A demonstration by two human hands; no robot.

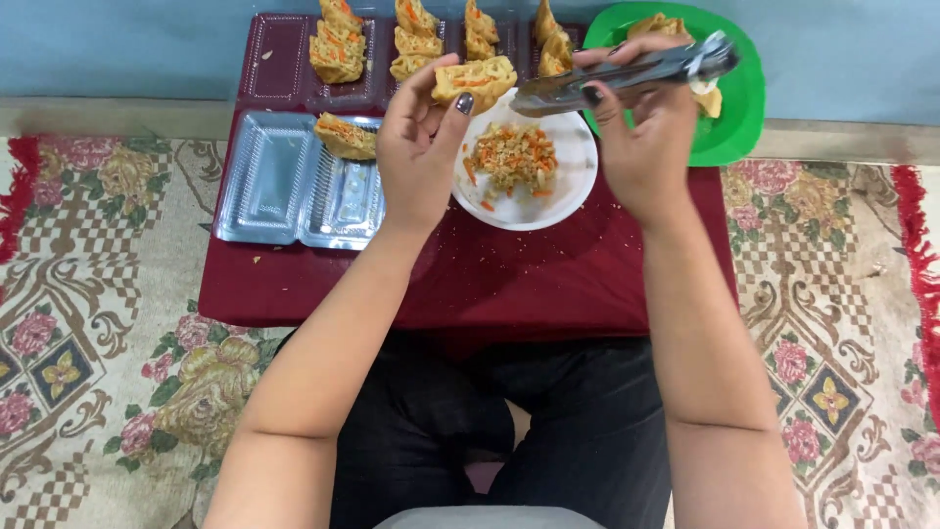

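Looking down from my head cam: my left hand (419, 147) has its grip around a stuffed tofu pocket (476, 80), held just above the white plate (573, 157) of carrot filling (511, 157). My right hand (641, 127) is closed on metal tongs (627, 73), tips right beside the pocket's open side. I reckon the trick is keeping the pocket tilted over the plate so crumbs land there. It looks golden, wrinkly, orange shreds poking out. More filled ones sit beyond the plate on the red tray (279, 59).

A home floor, judging by the floral rug (108, 323) under a low red table (470, 284) of food.
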